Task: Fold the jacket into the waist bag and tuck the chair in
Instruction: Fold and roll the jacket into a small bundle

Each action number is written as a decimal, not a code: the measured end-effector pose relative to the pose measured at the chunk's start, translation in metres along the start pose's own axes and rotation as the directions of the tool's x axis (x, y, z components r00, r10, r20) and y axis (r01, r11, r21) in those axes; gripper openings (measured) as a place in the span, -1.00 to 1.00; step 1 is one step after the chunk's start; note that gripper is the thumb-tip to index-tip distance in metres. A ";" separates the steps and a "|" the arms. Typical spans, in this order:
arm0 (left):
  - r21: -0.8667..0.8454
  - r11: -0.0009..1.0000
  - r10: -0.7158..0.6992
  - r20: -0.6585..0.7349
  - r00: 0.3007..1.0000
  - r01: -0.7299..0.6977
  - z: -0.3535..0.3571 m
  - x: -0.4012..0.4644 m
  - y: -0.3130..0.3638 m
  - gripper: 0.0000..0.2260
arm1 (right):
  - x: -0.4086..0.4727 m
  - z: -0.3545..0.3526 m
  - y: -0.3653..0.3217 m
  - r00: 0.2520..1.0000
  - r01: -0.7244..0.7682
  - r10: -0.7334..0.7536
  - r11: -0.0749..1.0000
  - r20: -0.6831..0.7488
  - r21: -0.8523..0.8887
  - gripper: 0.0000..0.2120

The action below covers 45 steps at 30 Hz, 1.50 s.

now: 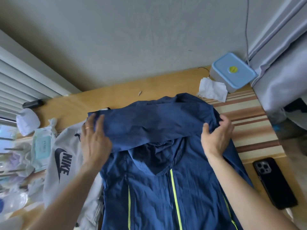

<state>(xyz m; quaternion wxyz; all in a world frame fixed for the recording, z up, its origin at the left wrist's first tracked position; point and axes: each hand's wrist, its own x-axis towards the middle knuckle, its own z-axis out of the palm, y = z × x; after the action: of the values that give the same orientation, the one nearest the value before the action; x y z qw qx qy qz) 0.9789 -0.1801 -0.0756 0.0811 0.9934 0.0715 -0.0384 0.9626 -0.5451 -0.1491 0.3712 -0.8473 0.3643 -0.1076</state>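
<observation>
Early stage: the blue jacket (166, 188) lay flat on the bench (116, 95), zip side up, and I was only making a first fold. My left hand (94, 140) pinched one end of the folded-over band of fabric at the top, my right hand (216, 136) was clamped on the other end, near the hood. A grey jacket (66, 163) sat just beside it on the left, a phone (274, 181) on the right. No waist bag or chair in view, so packing and chair tuck looked undone.
</observation>
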 end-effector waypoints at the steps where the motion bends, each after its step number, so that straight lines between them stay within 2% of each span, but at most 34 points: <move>1: 0.028 0.988 0.155 -0.033 0.987 -0.154 0.009 -0.005 0.011 -0.40 | -0.007 0.001 0.001 0.970 0.244 -0.241 0.964 0.041 -0.100 -0.52; 2: 0.075 0.957 0.280 0.029 0.960 -0.281 0.019 -0.010 0.021 -0.48 | -0.011 0.004 0.001 0.908 0.408 -0.376 0.892 0.183 -0.195 -0.53; 3: 0.122 0.929 0.328 0.169 0.929 -0.350 0.032 -0.014 0.028 -0.50 | -0.015 0.007 0.001 0.846 0.495 -0.391 0.829 0.363 -0.261 -0.51; 4: 0.184 0.916 0.286 0.322 0.902 -0.356 0.044 -0.016 0.030 -0.49 | -0.016 0.010 0.007 0.794 0.507 -0.306 0.809 0.525 -0.296 -0.47; 5: 0.246 0.912 0.209 0.412 0.887 -0.329 0.053 -0.019 0.032 -0.47 | -0.016 0.008 0.010 0.758 0.485 -0.228 0.824 0.611 -0.294 -0.44; 6: 0.256 0.926 0.154 0.415 0.897 -0.277 0.057 -0.023 0.037 -0.46 | -0.017 0.002 0.012 0.756 0.440 -0.195 0.858 0.625 -0.265 -0.43; 7: 0.225 0.945 0.144 0.365 0.920 -0.237 0.057 -0.029 0.045 -0.45 | -0.019 -0.007 0.015 0.792 0.404 -0.218 0.887 0.570 -0.222 -0.45; 9: 0.127 0.950 0.258 0.205 0.944 -0.286 0.056 -0.047 0.070 -0.46 | -0.027 -0.036 0.024 0.895 0.344 -0.256 0.917 0.366 -0.201 -0.49; 10: 0.092 0.929 0.343 0.154 0.926 -0.359 0.059 -0.058 0.084 -0.46 | -0.033 -0.052 0.033 0.936 0.289 -0.223 0.928 0.272 -0.234 -0.50; 12: 0.016 0.858 0.506 0.142 0.851 -0.513 0.067 -0.082 0.113 -0.46 | -0.043 -0.084 0.059 0.980 0.133 -0.071 0.928 0.186 -0.348 -0.45; 14: -0.045 0.810 0.584 0.167 0.795 -0.585 0.076 -0.098 0.141 -0.44 | -0.051 -0.106 0.087 0.976 -0.008 0.116 0.867 0.185 -0.499 -0.34; 16: -0.066 0.827 0.558 0.226 0.799 -0.559 0.087 -0.109 0.159 -0.40 | -0.056 -0.120 0.108 0.930 -0.107 0.292 0.794 0.222 -0.598 -0.30; 18: -0.061 0.869 0.483 0.316 0.817 -0.490 0.096 -0.112 0.167 -0.37 | -0.053 -0.126 0.115 0.899 -0.146 0.361 0.779 0.246 -0.610 -0.52; 20: 0.000 0.903 0.382 0.451 0.807 -0.429 0.103 -0.111 0.166 -0.35 | -0.045 -0.132 0.110 0.940 -0.106 0.271 0.811 0.209 -0.575 -0.78; 22: 0.057 0.907 0.326 0.534 0.780 -0.418 0.105 -0.108 0.161 -0.35 | -0.029 -0.142 0.095 0.992 -0.031 0.088 0.853 0.086 -0.521 -0.85; 24: 0.040 0.910 0.318 0.572 0.756 -0.413 0.104 -0.104 0.157 -0.35 | -0.007 -0.151 0.070 0.995 0.025 -0.068 0.888 -0.078 -0.460 -0.90; 25: 0.021 0.913 0.319 0.589 0.743 -0.408 0.102 -0.102 0.158 -0.35 | 0.005 -0.156 0.056 0.983 0.038 -0.112 0.905 -0.149 -0.424 -0.85; 28: -0.042 0.937 0.295 0.628 0.720 -0.347 0.095 -0.095 0.162 -0.38 | 0.040 -0.163 0.014 0.928 0.141 -0.244 0.929 -0.280 -0.342 -0.68; 30: -0.118 0.955 0.283 0.634 0.720 -0.272 0.090 -0.090 0.165 -0.43 | 0.056 -0.162 -0.010 0.854 0.326 -0.421 0.891 -0.305 -0.317 -0.67; 31: -0.177 0.959 0.283 0.613 0.737 -0.221 0.088 -0.088 0.165 -0.47 | 0.059 -0.159 -0.023 0.804 0.432 -0.515 0.849 -0.298 -0.304 -0.68; 33: -0.354 0.933 0.252 0.520 0.816 -0.063 0.078 -0.081 0.165 -0.60 | 0.056 -0.143 -0.050 0.714 0.618 -0.655 0.755 -0.247 -0.218 -0.73; 34: -0.455 0.890 0.204 0.459 0.865 0.031 0.070 -0.077 0.163 -0.67 | 0.048 -0.133 -0.065 0.659 0.705 -0.726 0.687 -0.196 -0.173 -0.78; 35: -0.543 0.832 0.136 0.402 0.906 0.116 0.060 -0.073 0.160 -0.73 | 0.036 -0.120 -0.081 0.572 0.795 -0.808 0.589 -0.142 -0.149 -0.79; 37: -0.697 0.661 -0.030 0.347 0.938 0.279 0.038 -0.062 0.151 -0.78 | 0.002 -0.090 -0.101 0.304 0.949 -0.953 0.302 0.004 -0.094 -0.76; 38: -0.782 0.510 -0.106 0.355 0.929 0.357 0.030 -0.055 0.145 -0.76 | -0.018 -0.072 -0.104 0.164 0.986 -0.981 0.159 0.103 -0.051 -0.74; 39: -0.847 0.311 -0.173 0.395 0.902 0.431 0.023 -0.049 0.136 -0.71 | -0.037 -0.053 -0.100 0.031 1.000 -0.976 0.029 0.218 -0.009 -0.74; 40: -0.872 0.085 -0.220 0.455 0.863 0.481 0.016 -0.042 0.128 -0.64 | -0.053 -0.034 -0.089 -0.077 0.997 -0.935 -0.066 0.346 0.044 -0.76; 41: -0.853 -0.123 -0.257 0.521 0.814 0.507 0.012 -0.035 0.118 -0.60 | -0.067 -0.018 -0.075 -0.156 0.987 -0.867 -0.116 0.474 0.112 -0.81; 42: -0.813 -0.278 -0.291 0.579 0.762 0.512 0.010 -0.029 0.107 -0.57 | -0.077 -0.007 -0.060 -0.208 0.976 -0.783 -0.129 0.586 0.175 -0.86; 43: -0.777 -0.364 -0.327 0.623 0.710 0.514 0.011 -0.025 0.096 -0.54 | -0.083 0.000 -0.046 -0.234 0.969 -0.716 -0.117 0.657 0.218 -0.89; 44: -0.747 -0.402 -0.346 0.660 0.667 0.530 0.014 -0.024 0.085 -0.50 | -0.085 0.002 -0.034 -0.227 0.968 -0.688 -0.080 0.689 0.239 -0.90; 45: -0.731 -0.390 -0.363 0.681 0.635 0.561 0.018 -0.024 0.076 -0.45 | -0.085 0.001 -0.026 -0.187 0.971 -0.697 -0.023 0.693 0.239 -0.86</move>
<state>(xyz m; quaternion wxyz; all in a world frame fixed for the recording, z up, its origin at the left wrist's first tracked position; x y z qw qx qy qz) 0.9653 -0.2606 -0.0797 0.7477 0.4533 0.4799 -0.0720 0.9167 -0.4736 -0.1245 0.1108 -0.8748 -0.4695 0.0460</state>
